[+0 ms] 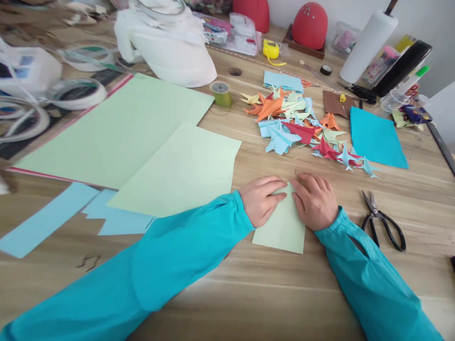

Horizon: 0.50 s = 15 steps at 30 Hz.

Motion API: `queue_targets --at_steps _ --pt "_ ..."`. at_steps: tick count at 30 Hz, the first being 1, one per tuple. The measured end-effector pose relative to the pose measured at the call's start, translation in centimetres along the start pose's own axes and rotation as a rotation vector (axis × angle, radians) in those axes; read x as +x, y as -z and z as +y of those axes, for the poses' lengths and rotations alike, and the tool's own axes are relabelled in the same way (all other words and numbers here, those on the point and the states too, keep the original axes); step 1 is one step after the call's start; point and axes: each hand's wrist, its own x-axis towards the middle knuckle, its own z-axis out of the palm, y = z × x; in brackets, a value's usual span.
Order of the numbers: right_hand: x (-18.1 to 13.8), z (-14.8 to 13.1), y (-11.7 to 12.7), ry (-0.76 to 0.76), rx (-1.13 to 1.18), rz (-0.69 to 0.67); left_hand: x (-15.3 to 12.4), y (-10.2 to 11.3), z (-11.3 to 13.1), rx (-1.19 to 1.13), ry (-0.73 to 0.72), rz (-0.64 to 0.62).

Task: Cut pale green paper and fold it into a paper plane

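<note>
Green strip (280, 233) lay under half-curled left grip (260, 201) and right grip (315, 201), seemingly for steadying; whether pinched, I couldn't tell.

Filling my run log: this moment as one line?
left hand: on pale green paper; right hand: likewise; black-handled scissors: on table

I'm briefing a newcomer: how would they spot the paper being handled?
On the wooden table, find the left hand and right hand close together. The pale green sheet lies partly beneath them, much smaller than the green sheets to its left.
</note>
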Motion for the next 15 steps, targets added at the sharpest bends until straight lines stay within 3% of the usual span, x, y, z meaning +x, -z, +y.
queue_targets --at_steps 15 --pt "-0.06 0.05 -0.09 0.005 -0.026 -0.018 -0.18 0.02 -0.15 -0.012 0.011 -0.054"
